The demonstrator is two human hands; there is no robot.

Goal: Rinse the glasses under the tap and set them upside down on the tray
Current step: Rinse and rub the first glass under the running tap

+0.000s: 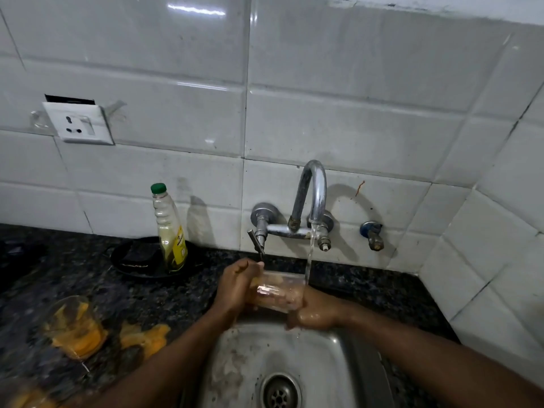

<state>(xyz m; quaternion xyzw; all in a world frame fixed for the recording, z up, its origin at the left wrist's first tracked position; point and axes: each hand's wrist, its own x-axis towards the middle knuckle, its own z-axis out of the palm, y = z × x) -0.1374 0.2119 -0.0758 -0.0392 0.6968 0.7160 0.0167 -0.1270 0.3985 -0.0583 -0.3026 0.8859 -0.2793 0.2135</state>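
A clear glass point(279, 290) is held over the steel sink point(332, 357), tipped toward the left, with water running from the chrome tap point(313, 195) onto its right rim. My left hand point(235, 287) holds the glass at its left side, fingers reaching over the rim. My right hand point(315, 310) grips it from below and the right, wet from the stream. Another glass point(73, 325) with orange markings stands on the dark counter at the left. A third glass point(26, 399) shows blurred at the bottom left corner.
A bottle with a green cap point(169, 231) stands on a black dish point(144, 257) behind the counter. Orange bits point(144, 337) lie on the granite counter point(97, 290). A wall socket point(78, 122) and a small blue valve point(372, 234) sit on the tiled wall.
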